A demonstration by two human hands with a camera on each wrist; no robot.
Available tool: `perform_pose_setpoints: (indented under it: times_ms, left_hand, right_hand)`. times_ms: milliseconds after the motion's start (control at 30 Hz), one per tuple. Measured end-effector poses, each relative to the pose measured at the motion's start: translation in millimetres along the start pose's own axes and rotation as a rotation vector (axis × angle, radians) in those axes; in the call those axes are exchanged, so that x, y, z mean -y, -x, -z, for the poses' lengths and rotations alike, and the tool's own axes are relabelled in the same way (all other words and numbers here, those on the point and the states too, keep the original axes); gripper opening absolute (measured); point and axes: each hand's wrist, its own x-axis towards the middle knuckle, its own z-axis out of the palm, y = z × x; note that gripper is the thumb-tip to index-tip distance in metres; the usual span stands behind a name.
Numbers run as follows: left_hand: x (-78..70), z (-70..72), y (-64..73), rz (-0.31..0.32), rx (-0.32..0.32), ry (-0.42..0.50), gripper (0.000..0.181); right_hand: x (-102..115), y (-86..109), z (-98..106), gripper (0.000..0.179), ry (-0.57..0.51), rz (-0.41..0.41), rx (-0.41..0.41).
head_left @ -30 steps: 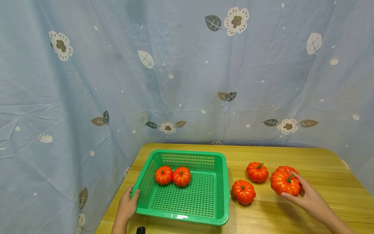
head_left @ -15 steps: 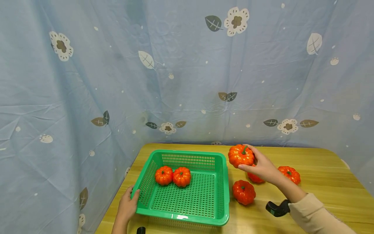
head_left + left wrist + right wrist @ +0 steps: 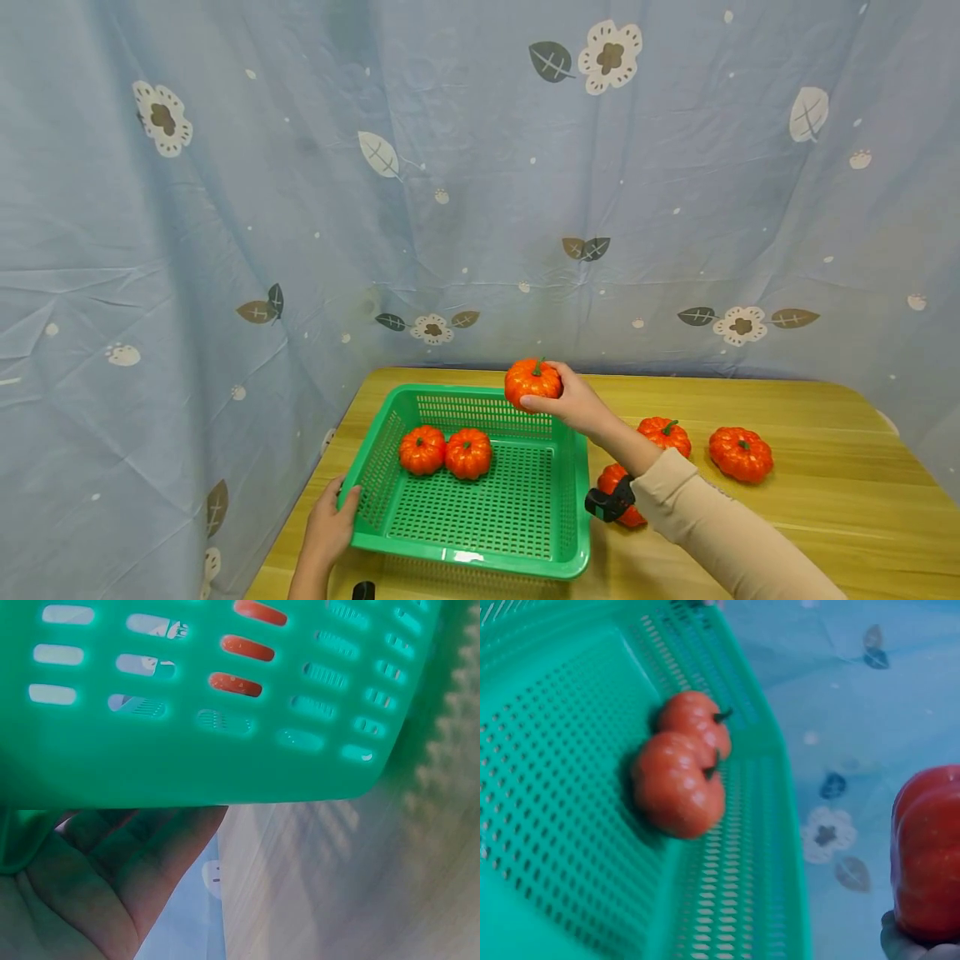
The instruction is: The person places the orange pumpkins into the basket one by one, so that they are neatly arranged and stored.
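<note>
Wood-grain table holds green basket, pumpkins
The basket sits at left; three orange pumpkins rest to its right.

Pumpkins: skins looked glossy, ribbed but smooth. Basket: appeared to be plastic, smooth, its rim shiny. Worktop: was wood-grained with a soft sheen. Curtain: was matt, creased cloth. Sleeve: looked like matt cloth.
</note>
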Motion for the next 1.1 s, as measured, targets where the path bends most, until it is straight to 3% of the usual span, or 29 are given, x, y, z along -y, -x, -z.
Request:
perform_pose_setpoints:
  times_ms: [200,367,533,1100]
  left_hand:
    - [0.4,0.7,0.6,-0.011,-0.001,-0.003,0.051]
    - [-0.6,0.4,0.6,-0.017,-0.005,-0.005,0.051]
    - [-1.7,0.1,-0.3,-0.021,-0.008,-0.014,0.051]
    - [0.9,0.2,-0.9,-0.011,0.005,0.007,0.048]
  right_hand:
    - [-9.9,-9.2,-29.8,0.073,0.062,-0.044,-0.015]
    - [-20.6,-11.7,-44.4,0.073,0.192,-0.097,-0.023]
    - [-28.8,-10.9,-50.5,0.07,0.282,-0.146,-0.015]
    - [-50.0,-12.4,-64.9,0.076,0.351,-0.233,0.035]
